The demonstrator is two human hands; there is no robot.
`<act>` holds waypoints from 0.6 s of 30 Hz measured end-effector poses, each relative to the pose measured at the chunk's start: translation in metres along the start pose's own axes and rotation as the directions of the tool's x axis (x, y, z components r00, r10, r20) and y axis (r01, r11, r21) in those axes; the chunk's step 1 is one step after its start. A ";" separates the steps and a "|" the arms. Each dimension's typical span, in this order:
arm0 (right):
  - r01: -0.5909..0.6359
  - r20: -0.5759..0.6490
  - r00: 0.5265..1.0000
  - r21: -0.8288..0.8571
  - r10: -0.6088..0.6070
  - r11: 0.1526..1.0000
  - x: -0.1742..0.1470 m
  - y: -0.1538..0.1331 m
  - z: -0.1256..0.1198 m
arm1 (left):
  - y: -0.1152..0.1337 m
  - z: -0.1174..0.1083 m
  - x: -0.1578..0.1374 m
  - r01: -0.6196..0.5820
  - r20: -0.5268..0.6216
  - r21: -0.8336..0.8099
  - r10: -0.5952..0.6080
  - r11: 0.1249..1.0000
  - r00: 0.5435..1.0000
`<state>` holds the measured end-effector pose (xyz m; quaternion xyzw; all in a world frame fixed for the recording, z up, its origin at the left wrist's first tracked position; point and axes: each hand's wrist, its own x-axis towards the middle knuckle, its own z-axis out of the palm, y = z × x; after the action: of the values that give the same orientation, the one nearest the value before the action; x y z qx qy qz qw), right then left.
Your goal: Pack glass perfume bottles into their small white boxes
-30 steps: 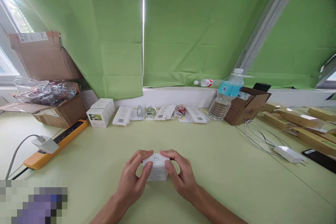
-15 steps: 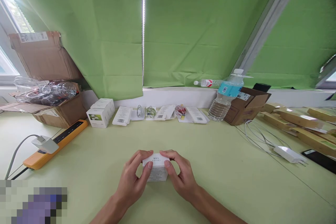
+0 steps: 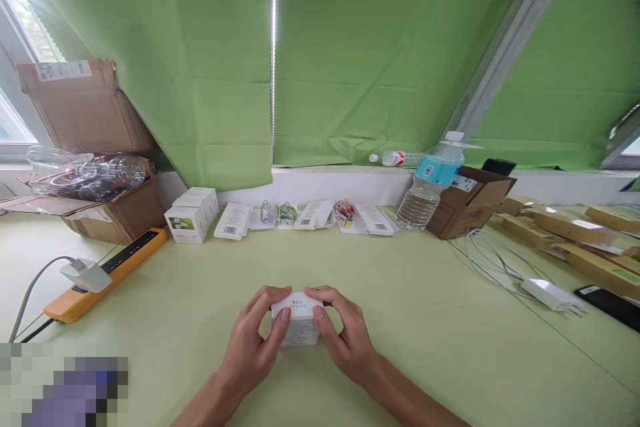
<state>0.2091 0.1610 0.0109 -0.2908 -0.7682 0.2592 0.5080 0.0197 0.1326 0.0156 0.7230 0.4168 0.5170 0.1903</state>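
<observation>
A small white carton (image 3: 299, 331) with printed text stands on the pale green table in front of me. My left hand (image 3: 255, 330) grips its left side, thumb on the near top edge and fingers at the far corner. On the other side my right hand (image 3: 349, 333) holds it the same way. The carton's top is closed, with lettering that reads upside down from here. Beyond it lie flattened white cartons (image 3: 233, 221), and between them a clear glass piece (image 3: 265, 212), a greenish one (image 3: 287, 213) and a reddish one (image 3: 345, 211).
White boxes (image 3: 189, 227) stand at the back left, near an orange power strip (image 3: 73, 305) with a plugged-in charger. A large water bottle (image 3: 425, 190) leans by a cardboard box (image 3: 470, 203). A white adapter (image 3: 550, 295) and a phone (image 3: 610, 305) lie at right.
</observation>
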 end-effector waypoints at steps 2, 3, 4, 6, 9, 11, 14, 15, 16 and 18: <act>0.000 -0.002 1.000 0.002 0.000 1.000 0.000 0.000 0.000 | 0.000 0.000 0.000 0.001 0.002 0.000 -0.001 1.000 1.000; -0.001 -0.002 1.000 0.004 0.001 1.000 0.000 0.000 0.000 | 0.000 0.000 0.000 0.002 0.003 0.000 -0.002 1.000 1.000; -0.002 -0.001 1.000 0.007 0.002 1.000 0.000 0.000 0.000 | 0.000 0.000 0.000 0.003 0.002 0.000 -0.003 1.000 1.000; -0.002 0.000 1.000 0.009 0.002 1.000 0.000 -0.001 0.001 | 0.000 0.000 0.000 0.006 0.002 0.000 -0.006 1.000 1.000; -0.001 -0.001 1.000 0.003 0.001 1.000 0.000 0.000 0.001 | 0.000 0.000 0.000 0.009 0.007 -0.002 -0.009 1.000 1.000; -0.003 -0.001 1.000 0.002 0.003 1.000 0.000 -0.001 0.000 | -0.001 0.000 -0.001 0.014 0.009 -0.001 -0.014 1.000 1.000; -0.006 0.001 1.000 0.009 0.006 1.000 0.001 -0.001 0.000 | -0.001 0.001 -0.001 0.019 0.009 0.001 -0.019 1.000 1.000; -0.008 0.002 1.000 0.011 0.008 1.000 0.001 -0.001 0.000 | -0.001 0.001 -0.001 0.021 0.008 0.000 -0.021 1.000 1.000; -0.010 0.004 1.000 0.013 0.010 1.000 0.001 -0.002 0.000 | -0.001 0.001 -0.002 0.025 0.008 0.000 -0.025 1.000 1.000; -0.021 0.008 1.000 0.013 0.021 1.000 0.001 -0.002 0.000 | -0.001 0.001 -0.002 0.032 0.010 0.000 -0.032 1.000 0.999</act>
<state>0.2082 0.1601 0.0128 -0.2943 -0.7655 0.2708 0.5040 0.0199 0.1323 0.0132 0.7188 0.4271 0.5105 0.2006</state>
